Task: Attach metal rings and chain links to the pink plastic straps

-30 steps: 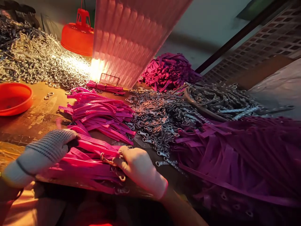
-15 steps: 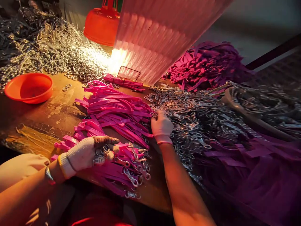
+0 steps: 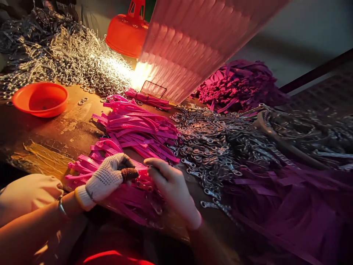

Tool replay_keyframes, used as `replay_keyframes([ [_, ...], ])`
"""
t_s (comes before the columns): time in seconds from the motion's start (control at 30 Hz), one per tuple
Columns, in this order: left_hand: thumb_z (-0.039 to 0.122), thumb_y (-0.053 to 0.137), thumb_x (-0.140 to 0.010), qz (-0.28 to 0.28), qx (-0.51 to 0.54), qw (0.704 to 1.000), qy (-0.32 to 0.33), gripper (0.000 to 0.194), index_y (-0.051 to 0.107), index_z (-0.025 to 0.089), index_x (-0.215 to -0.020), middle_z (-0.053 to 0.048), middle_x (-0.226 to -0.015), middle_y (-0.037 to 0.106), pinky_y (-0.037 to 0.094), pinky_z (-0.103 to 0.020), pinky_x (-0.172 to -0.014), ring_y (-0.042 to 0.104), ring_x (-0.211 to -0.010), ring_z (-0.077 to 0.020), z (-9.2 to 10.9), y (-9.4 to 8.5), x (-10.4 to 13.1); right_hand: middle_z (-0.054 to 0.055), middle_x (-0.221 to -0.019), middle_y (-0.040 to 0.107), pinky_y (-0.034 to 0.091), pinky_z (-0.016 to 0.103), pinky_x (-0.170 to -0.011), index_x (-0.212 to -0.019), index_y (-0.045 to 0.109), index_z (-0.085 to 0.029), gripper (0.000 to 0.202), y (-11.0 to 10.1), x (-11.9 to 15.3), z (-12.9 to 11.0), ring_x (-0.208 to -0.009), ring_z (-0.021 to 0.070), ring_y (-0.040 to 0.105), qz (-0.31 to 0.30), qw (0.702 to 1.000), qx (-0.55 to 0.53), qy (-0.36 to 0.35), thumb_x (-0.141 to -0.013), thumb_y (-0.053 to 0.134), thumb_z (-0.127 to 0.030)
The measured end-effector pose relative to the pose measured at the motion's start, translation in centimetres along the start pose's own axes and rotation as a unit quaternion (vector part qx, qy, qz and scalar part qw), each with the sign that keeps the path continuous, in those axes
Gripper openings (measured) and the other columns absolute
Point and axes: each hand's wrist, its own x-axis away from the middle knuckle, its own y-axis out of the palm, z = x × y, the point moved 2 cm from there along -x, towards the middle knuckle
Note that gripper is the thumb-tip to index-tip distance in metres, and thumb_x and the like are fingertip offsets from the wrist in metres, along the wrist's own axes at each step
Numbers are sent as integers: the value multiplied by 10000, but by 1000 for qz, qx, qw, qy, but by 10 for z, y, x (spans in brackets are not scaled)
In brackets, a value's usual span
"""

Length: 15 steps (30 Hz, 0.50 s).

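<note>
My left hand point(image 3: 113, 173), in a white dotted work glove with dark brown fingertips, is closed in a pinch above the near bundle of pink straps point(image 3: 88, 169). The metal rings seen in it a moment earlier are hidden by its curled fingers. Just to its right, my right hand point(image 3: 171, 187), in a plain pale glove, is blurred, with thumb and fingers pressed together. What it pinches cannot be made out. Metal clasps on the strap ends lie partly hidden beneath it. Behind both hands, a second pile of pink straps point(image 3: 140, 125) rests on the worn wooden table point(image 3: 66, 136).
Metal clasps point(image 3: 209, 132) are heaped to the right, beside dark purple straps point(image 3: 289, 206). An orange bowl point(image 3: 41, 101) stands at left before a large heap of metal rings point(image 3: 104, 79). Behind are an orange lamp point(image 3: 127, 35), a slanted translucent sheet point(image 3: 187, 48) and more purple straps point(image 3: 237, 86).
My right hand has come back from the far strap pile's right end to beside my left hand. My left hand has turned over and closed; its rings no longer show.
</note>
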Motion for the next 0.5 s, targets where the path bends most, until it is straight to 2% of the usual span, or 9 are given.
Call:
replay_keyframes([
  [0.07, 284, 673, -842, -20, 19, 1000, 9, 159, 693, 136, -896, -27, -786, 713, 454, -216, -621, 611, -698, -119, -1, 0, 0, 32, -1076, 748, 534, 294, -876, -1131, 681, -236, 220, 12, 7, -13, -967, 177, 691, 1, 1000, 6, -19, -951, 559, -272],
  [0.17, 259, 647, -843, -35, 55, 998, -17, 258, 708, 140, -1063, -61, -939, 745, 443, -217, -585, 639, -738, -135, -4, 0, 0, 53, -1135, 718, 513, 311, -909, -1236, 621, -227, 282, 18, 10, -16, -1014, 178, 665, 11, 998, 47, -35, -980, 505, -245],
  [0.33, 324, 709, -837, -4, 54, 998, -6, 423, 590, 156, -1207, -43, -836, 723, 473, -233, -582, 665, -711, -159, 0, 0, 2, 69, -1131, 681, 479, 325, -895, -1294, 572, -212, 308, 16, 10, -15, -1021, 191, 620, -17, 988, 128, -81, -1004, 472, -242],
  [0.43, 286, 668, -852, 11, 36, 999, 4, 365, 571, 169, -1184, 9, -740, 658, 440, -211, -545, 588, -596, -111, -1, 3, 3, 54, -920, 686, 440, 310, -779, -1041, 668, -202, 195, 20, 9, -20, -871, 200, 601, -47, 971, 203, -120, -979, 488, -246],
  [0.5, 257, 636, -849, 9, 54, 998, -10, 304, 594, 166, -1136, 18, -724, 626, 407, -198, -524, 521, -547, -85, -6, 6, 3, 41, -761, 645, 383, 302, -698, -811, 647, -201, 209, 24, 9, -25, -744, 188, 559, -47, 954, 260, -140, -948, 498, -253],
])
